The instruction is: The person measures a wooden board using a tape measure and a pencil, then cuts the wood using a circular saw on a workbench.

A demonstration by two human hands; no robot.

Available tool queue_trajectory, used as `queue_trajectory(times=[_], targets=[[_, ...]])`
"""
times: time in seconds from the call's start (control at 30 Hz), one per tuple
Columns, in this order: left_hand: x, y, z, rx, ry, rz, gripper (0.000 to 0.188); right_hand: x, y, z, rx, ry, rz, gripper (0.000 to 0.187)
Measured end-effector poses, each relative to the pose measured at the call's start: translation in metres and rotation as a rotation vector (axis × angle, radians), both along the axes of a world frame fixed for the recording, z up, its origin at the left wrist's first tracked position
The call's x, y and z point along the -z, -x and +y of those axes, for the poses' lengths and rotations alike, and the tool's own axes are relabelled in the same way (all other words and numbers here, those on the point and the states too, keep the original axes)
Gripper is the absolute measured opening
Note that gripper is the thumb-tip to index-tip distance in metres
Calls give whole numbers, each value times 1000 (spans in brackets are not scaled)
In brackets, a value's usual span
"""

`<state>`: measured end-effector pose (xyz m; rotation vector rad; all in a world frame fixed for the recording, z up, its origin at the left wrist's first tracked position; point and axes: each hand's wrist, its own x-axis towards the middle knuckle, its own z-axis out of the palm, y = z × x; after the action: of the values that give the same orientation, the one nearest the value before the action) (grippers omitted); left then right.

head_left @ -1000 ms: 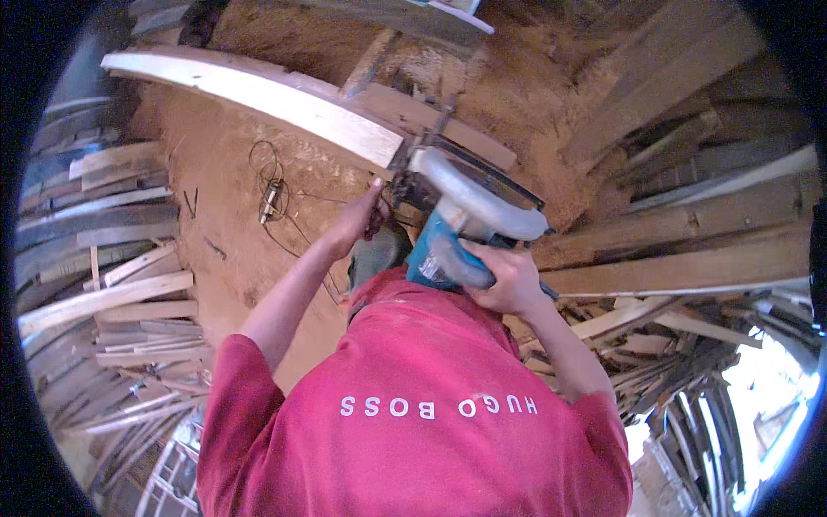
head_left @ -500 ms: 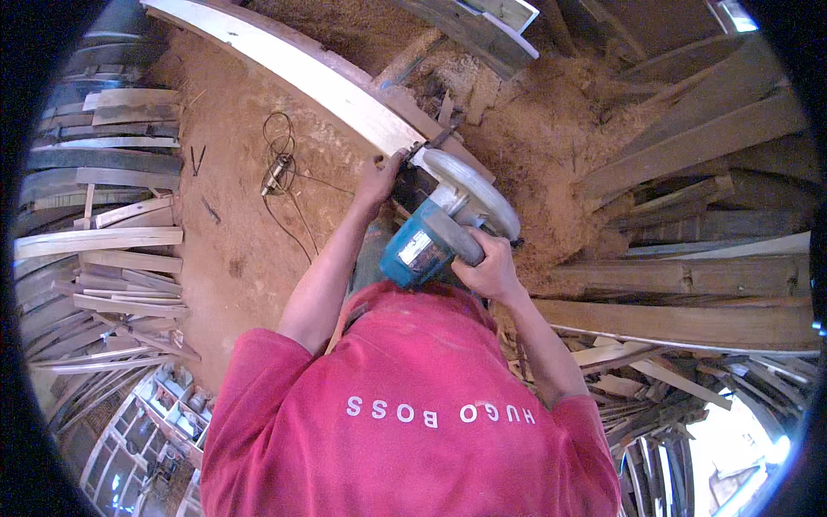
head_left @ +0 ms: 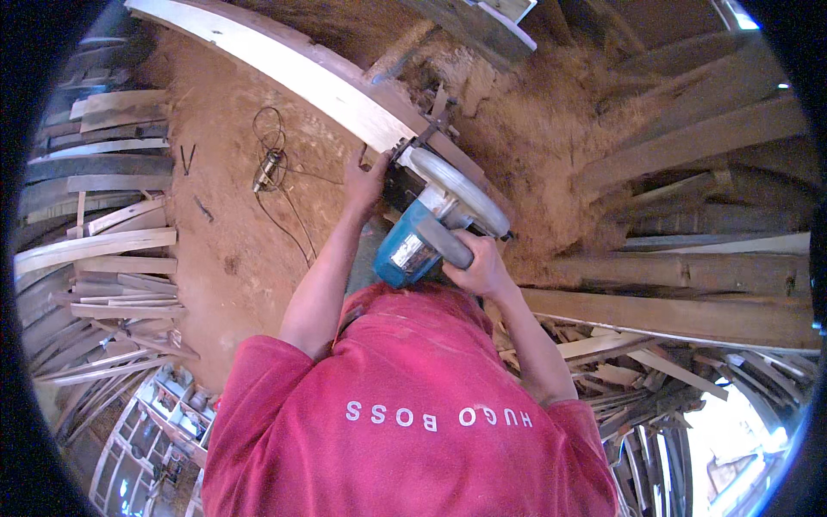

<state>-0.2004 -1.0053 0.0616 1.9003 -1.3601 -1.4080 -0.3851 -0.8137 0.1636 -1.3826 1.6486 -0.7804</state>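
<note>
A circular saw (head_left: 408, 246) with a blue motor housing and a pale metal blade guard sits on a long, slightly curved wooden plank (head_left: 284, 69). My right hand (head_left: 479, 265) is closed round the saw's dark rear handle. At the front of the saw, my left hand (head_left: 365, 183) holds the edge of its base beside the plank, with one finger raised apart from the others. A dark metal clamp or guide piece (head_left: 428, 131) lies across the plank just ahead of the guard. The blade itself is hidden under the guard.
Sawdust-covered ground (head_left: 233, 224) spreads to the left, with a cable and connector (head_left: 268, 170) on it. Stacked boards (head_left: 121, 185) line the left side. Thick planks (head_left: 672, 314) lie at the right. Loose sawdust (head_left: 551, 164) is heaped beyond the saw.
The view has shifted slightly, moving the plank and ground left in the picture. The saw and both hands have moved a little left too. A left finger has lifted; the air right of the saw looks hazier.
</note>
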Motion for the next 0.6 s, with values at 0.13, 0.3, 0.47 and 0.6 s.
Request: queue_trajectory(times=[0.13, 0.3, 0.47, 0.6], targets=[[-4, -1, -2, -13, 29, -13, 81, -10, 1, -7, -16, -56, 2, 43], [8, -5, 0, -58, -14, 93, 80, -17, 0, -10, -47, -94, 10, 43], [-8, 1, -4, 20, 29, -2, 78, -12, 1, -9, -41, -140, -40, 43], [-8, -1, -5, -27, -76, 23, 77, -9, -1, -9, -46, -79, -20, 45]])
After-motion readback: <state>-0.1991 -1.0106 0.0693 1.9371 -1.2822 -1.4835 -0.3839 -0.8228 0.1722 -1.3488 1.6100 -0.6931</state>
